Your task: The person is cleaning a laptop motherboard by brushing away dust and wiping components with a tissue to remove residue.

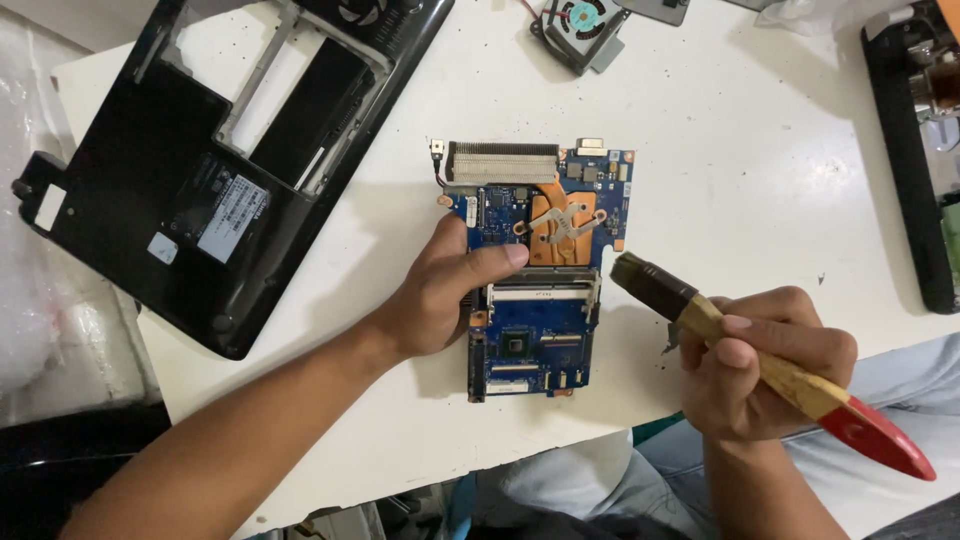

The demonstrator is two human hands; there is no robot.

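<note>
Nearby, laptop shell (pixel 190 170) and fan (pixel 583 25) (both apart) flank the motherboard (pixel 535 280).

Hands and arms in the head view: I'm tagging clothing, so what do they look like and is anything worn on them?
Both the left hand and the right hand are bare: no gloves, rings or watch visible. Both forearms are bare too, with no sleeves in view.
</note>
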